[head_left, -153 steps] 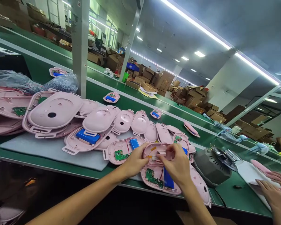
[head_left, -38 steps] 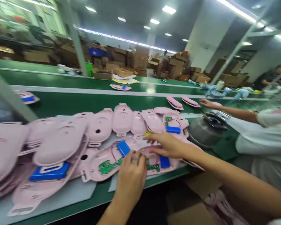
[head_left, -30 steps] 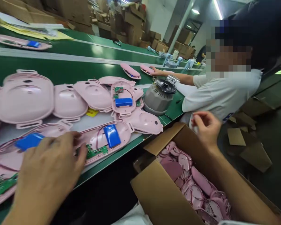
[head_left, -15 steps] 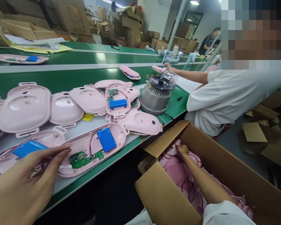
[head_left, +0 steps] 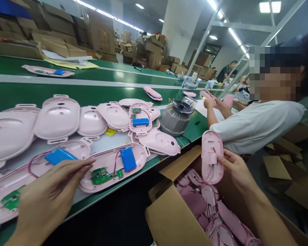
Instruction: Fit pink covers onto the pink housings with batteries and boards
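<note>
My left hand [head_left: 50,194] is closed, thumb and fingertips pinched together at the near left rim of an open pink plastic shell [head_left: 92,186]. What the pinch holds, if anything, is hidden. That shell contains a green circuit board [head_left: 101,175], a blue battery pack [head_left: 128,159] and thin wires. Another open shell [head_left: 15,181] with a battery and board lies partly behind my left hand. Raised above a cardboard box, my right hand [head_left: 236,167] grips a pink shell half [head_left: 212,153] by its right edge, inner side facing me, with a short red wire showing.
The cardboard box [head_left: 174,218] below the bench edge contains several pink pieces with wires. Closed pink shells [head_left: 58,118] line the green bench. A grey round machine [head_left: 176,121] stands near a co-worker's white sleeve [head_left: 256,119]; the co-worker's hands hold a pink piece [head_left: 206,96].
My right hand has risen out of the cardboard box with a pink shell half. My left hand keeps its pinch by the open shell. The view has shifted, and the co-worker's hands now hold a piece.
</note>
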Motion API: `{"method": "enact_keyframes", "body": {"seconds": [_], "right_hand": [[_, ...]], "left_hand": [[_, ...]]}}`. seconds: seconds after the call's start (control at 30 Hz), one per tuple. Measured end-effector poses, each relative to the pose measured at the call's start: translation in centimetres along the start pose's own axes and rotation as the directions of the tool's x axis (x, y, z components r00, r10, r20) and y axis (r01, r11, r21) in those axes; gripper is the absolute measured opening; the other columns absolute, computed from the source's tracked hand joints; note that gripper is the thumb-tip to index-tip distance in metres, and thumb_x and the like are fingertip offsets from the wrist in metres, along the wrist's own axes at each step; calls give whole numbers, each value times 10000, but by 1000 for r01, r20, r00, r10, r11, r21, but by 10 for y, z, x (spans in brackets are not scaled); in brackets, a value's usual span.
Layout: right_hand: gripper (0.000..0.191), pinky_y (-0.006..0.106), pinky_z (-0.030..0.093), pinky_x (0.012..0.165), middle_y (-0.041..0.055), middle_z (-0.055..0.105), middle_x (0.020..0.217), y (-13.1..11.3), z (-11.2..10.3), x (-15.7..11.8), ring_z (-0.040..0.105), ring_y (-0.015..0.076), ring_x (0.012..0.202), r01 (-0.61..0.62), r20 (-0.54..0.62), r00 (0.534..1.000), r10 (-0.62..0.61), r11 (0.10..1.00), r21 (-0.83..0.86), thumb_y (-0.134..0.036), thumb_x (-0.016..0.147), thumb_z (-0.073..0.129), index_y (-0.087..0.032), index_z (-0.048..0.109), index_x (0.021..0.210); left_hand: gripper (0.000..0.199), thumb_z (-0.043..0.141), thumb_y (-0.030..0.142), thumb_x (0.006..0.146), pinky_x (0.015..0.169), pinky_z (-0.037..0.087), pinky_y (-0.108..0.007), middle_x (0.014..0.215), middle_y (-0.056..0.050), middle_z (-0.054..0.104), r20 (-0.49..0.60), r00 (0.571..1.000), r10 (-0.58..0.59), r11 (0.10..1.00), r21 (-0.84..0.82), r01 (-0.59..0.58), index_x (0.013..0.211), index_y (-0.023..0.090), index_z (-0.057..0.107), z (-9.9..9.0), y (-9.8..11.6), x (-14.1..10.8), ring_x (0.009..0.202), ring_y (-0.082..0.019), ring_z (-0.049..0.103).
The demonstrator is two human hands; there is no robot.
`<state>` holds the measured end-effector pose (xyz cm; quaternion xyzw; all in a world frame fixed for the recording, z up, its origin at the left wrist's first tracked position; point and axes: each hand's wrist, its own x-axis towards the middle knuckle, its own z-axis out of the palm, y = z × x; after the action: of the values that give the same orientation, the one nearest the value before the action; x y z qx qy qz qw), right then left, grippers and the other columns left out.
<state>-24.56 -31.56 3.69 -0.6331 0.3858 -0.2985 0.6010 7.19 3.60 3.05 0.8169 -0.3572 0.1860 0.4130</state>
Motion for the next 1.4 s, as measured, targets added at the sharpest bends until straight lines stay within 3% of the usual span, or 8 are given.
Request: {"method": "enact_keyframes", "body": {"seconds": [0.2,0.43,0.6,0.73,0.9,1.13,1.3,1.4], "right_hand": [[557,245,525,539,59,650,976,-27,152,6,606,153,711,28,269,959,-94,970,241,-316,631,819,-180,530,1087],[482,262,549,617,76,634,1044,-30,274,-15,639,177,802,121,456,863,-217,966,229,-351,719,750,-183,488,1086],[438,320,553,768,76,625,1075,-42,290,-27,646,184,858,207,502,806,-312,945,255,-335,751,737,-192,492,1085],[463,307,552,748,90,613,1106,-45,298,-34,644,179,849,211,397,851,-343,917,340,-315,728,751,-185,489,1088],[503,224,528,625,45,607,1013,-42,312,-42,619,149,820,115,277,926,-255,893,435,-294,667,785,-204,502,1073],[537,265,522,638,8,610,927,-30,323,-66,604,159,829,-120,341,935,-94,822,557,-199,552,781,-216,497,1007],[473,286,533,730,15,631,947,-26,323,-76,617,150,847,-170,393,918,-56,840,516,-215,577,792,-197,498,948],[534,338,536,825,43,633,1042,-22,316,-73,620,191,962,-158,442,895,-68,877,454,-234,581,806,-198,518,1031]], "left_hand": [[164,627,380,851,656,499,-200,816,37,703,110,975,-191,917,-334,217,919,256,710,-12,15,-6,716,-119,649],[215,523,148,904,720,513,-208,1061,-61,573,3,985,172,980,-103,-171,1058,215,659,-11,14,-27,803,-92,602],[204,498,184,909,691,542,-285,1157,-87,496,32,994,107,988,104,-110,999,230,675,-8,14,-25,856,-148,583],[161,564,224,879,948,517,-390,1361,-49,388,94,995,28,992,-128,-16,913,279,711,-13,15,-20,1178,-220,493],[130,632,268,846,1075,429,-383,1335,-17,437,202,974,-105,868,-460,188,908,322,732,-15,16,-16,1197,-197,489],[119,643,253,828,854,524,-312,1198,-50,516,6,925,-380,720,-626,300,883,274,746,2,19,-26,1054,-200,576],[201,644,293,824,507,438,-186,776,-1,633,38,858,-513,571,-731,374,1014,230,624,7,20,-28,627,-115,604],[275,620,294,832,521,482,-194,835,9,648,56,848,-527,491,-794,357,1070,248,490,6,22,-29,608,-119,632]]}}
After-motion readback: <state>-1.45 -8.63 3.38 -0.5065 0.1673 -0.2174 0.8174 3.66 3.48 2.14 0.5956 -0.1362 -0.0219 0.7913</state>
